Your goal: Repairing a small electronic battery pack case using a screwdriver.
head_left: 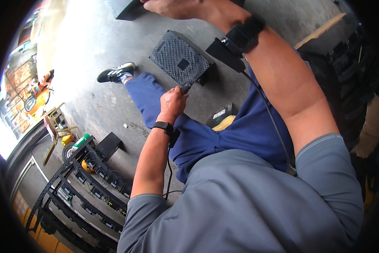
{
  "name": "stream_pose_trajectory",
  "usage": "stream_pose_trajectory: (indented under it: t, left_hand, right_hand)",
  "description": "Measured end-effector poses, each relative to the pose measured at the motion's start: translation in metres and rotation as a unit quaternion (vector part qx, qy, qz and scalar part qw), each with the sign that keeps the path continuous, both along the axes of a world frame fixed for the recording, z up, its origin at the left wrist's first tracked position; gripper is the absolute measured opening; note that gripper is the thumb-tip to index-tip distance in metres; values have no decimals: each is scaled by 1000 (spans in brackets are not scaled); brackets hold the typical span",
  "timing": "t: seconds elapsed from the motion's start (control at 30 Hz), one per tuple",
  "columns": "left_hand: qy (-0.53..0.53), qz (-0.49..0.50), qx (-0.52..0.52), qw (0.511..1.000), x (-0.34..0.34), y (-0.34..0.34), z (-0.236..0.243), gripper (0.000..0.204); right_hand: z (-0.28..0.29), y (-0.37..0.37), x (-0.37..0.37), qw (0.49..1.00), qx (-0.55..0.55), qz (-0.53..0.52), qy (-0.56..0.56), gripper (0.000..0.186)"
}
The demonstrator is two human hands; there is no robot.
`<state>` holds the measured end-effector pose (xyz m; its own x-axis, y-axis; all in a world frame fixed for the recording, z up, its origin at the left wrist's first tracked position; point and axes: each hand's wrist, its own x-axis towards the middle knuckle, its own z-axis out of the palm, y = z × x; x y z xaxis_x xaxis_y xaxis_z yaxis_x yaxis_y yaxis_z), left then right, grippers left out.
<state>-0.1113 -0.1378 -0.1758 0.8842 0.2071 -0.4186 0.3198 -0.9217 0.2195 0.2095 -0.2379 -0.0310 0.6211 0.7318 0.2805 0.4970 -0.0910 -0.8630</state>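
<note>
Left hand closed on a dark object beside a black box

The left hand (pixel 174 102) is curled into a fist around a small dark object (pixel 186 88), which pokes out past the thumb side (what kind of thing it is, I cannot tell). That object sits just beside the near edge of a black box (pixel 172 54) on the concrete floor (pixel 235 40); whether the two touch is unclear. The box has a ridged top with a plain dark diamond in the middle.

The right hand (pixel 171 8) reaches up to the top edge of the picture, which cuts it off, so I cannot tell whether its fingers are spread or pinching something. Nearest to it is a grey box (pixel 124 8), also partly cut off.

Each wrist wears a dark band, the left band (pixel 166 127) and the right band (pixel 244 36), with a cable running from each. The person sits with legs in blue trousers (pixel 145 95) apart; the left foot, in a black shoe with white stripes (pixel 115 73), lies beyond the left hand. Between the thighs rests a dark block (pixel 224 113) with a pale label, next to something yellow (pixel 224 123).

At lower left stands a dark metal rack (pixel 65 185) carrying small devices and wires, with a green-and-white cylinder (pixel 80 141) near its upper end.
</note>
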Motion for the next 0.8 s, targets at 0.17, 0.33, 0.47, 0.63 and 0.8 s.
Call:
stream_pose_trajectory:
  t: [0.17,0.33,0.47,0.63,0.8]
  left_hand:
    - [-57,59,-5,997,-9,-4,-19,24]
    - [64,286,-40,955,6,-34,-7,32]
    - [121,381,-82,913,25,-46,1,58]
    - [98,442,-110,885,25,-43,-9,60]
    - [122,385,-96,910,16,-42,-16,47]
  right_hand:
    - [-15,2,-2,997,33,-15,-73,19]
    - [-2,-6,-8,1000,23,-2,16,15]
    - [4,-9,-9,1000,8,3,17,16]
    - [4,-13,-13,1000,11,5,26,17]
    - [9,-12,-21,999,-2,22,43,17]
